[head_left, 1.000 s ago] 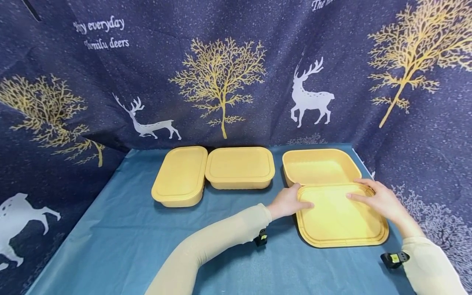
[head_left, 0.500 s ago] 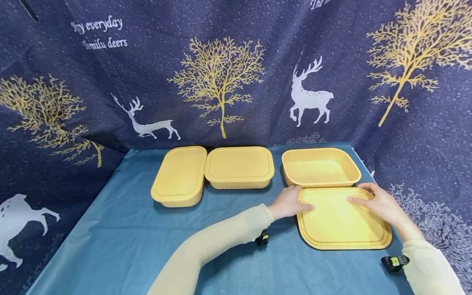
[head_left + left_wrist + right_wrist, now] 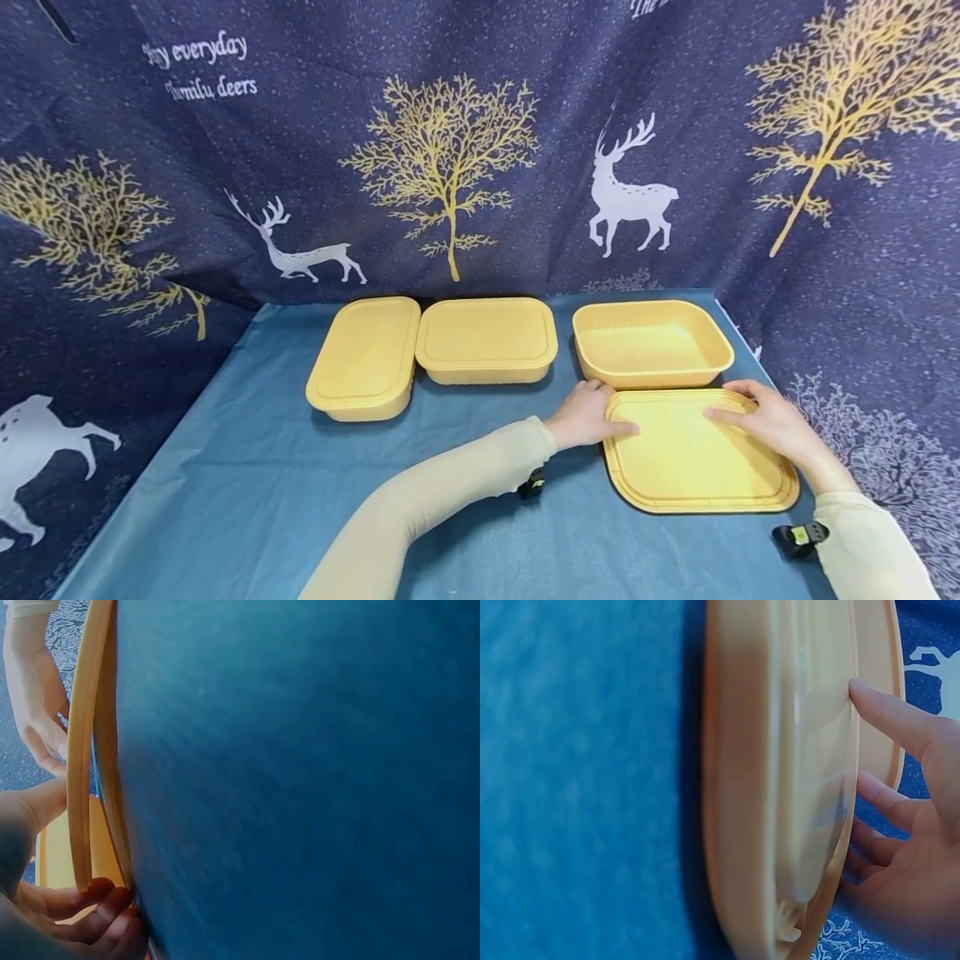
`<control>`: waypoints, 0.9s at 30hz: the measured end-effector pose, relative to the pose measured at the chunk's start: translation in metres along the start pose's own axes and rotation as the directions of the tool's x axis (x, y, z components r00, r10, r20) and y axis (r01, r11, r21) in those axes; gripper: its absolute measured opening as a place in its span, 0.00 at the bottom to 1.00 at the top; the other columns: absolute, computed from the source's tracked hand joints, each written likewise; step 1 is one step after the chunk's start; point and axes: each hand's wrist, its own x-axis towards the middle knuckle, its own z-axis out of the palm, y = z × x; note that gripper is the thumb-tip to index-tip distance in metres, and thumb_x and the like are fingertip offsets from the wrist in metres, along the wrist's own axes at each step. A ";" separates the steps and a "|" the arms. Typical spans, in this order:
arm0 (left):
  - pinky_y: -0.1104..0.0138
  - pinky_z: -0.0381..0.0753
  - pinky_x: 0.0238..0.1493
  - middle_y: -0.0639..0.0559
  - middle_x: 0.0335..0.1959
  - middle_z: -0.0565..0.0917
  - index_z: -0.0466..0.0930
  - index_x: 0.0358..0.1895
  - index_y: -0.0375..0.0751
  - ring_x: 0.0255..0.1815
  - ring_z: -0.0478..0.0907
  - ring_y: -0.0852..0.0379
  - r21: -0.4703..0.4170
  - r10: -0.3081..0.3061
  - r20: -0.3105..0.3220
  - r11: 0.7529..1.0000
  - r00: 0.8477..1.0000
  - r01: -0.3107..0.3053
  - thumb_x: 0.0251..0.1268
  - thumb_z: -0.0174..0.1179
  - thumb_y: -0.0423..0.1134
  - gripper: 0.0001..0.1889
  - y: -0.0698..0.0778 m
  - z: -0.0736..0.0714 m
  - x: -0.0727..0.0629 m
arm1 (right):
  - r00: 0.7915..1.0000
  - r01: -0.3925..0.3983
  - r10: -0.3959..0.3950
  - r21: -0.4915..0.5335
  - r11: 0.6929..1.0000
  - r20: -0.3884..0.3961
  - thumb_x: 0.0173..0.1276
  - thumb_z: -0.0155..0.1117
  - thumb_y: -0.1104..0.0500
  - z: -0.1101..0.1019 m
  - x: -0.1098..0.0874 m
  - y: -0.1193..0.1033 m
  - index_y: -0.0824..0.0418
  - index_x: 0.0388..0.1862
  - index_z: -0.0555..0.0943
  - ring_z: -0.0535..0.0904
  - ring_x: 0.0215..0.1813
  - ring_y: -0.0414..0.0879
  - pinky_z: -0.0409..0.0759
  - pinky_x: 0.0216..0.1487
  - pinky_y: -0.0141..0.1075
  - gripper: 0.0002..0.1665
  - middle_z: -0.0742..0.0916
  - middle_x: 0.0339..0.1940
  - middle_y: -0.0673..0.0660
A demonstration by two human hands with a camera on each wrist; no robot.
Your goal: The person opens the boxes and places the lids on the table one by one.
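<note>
A yellow rectangular lid (image 3: pixel 701 454) lies at or just above the cloth, at the right of the head view, directly in front of an open yellow box (image 3: pixel 652 380). My left hand (image 3: pixel 588 414) pinches its left edge, thumb over the top and fingers curled beneath; the left wrist view shows those fingers (image 3: pixel 97 900) under the rim. At the far right corner my right hand (image 3: pixel 772 421) grips the lid, thumb on top and the other fingers around the edge. In the right wrist view, the lid (image 3: pixel 739 765) is seen edge-on, partly hiding the fingertips.
Two lidded yellow boxes stand at the back: one lengthwise at left (image 3: pixel 367 354), one crosswise in the middle (image 3: pixel 486 337). Blue cloth (image 3: pixel 247 492) covers the table. A dark curtain (image 3: pixel 555 183) printed with deer and trees hangs behind and at the sides.
The lid has slid toward the person and slightly right, with both hands on it. Its far edge no longer overlaps the front of the open box in the head view.
</note>
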 end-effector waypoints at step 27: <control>0.71 0.70 0.40 0.53 0.50 0.73 0.79 0.52 0.46 0.47 0.66 0.59 0.298 0.098 0.047 0.949 0.994 -0.108 0.67 0.54 0.70 0.30 0.007 -0.004 -0.008 | 0.997 0.071 -0.070 -0.067 0.995 0.021 0.67 0.71 0.45 0.004 -0.001 0.003 0.78 0.61 0.74 0.78 0.48 0.59 0.75 0.42 0.45 0.40 0.80 0.53 0.74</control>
